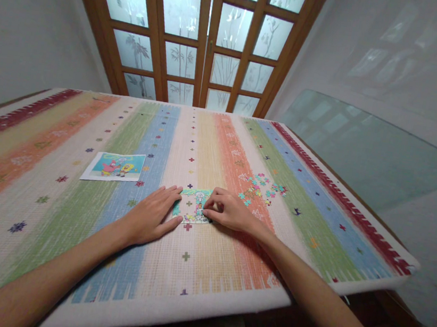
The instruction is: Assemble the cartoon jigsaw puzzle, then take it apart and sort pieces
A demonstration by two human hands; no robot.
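A partly assembled jigsaw puzzle [200, 198] lies on the striped tablecloth in front of me, its border joined around a gap where the cloth shows through. My left hand [152, 214] rests along the puzzle's left side, fingers stretched out and thumb at its lower left corner. Over the right part of the puzzle, my right hand [228, 209] is closed in a pinch on a small jigsaw piece, mostly hidden by the fingers. Loose jigsaw pieces [257, 191] are scattered to the right, beyond my right hand. A reference picture [115, 166] with cartoon figures lies to the left.
The striped tablecloth [75, 209] covers a wide table whose front edge is close to my body. Wooden doors with frosted panes [182, 11] stand behind it. A pale glass panel [373, 151] leans by the right wall.
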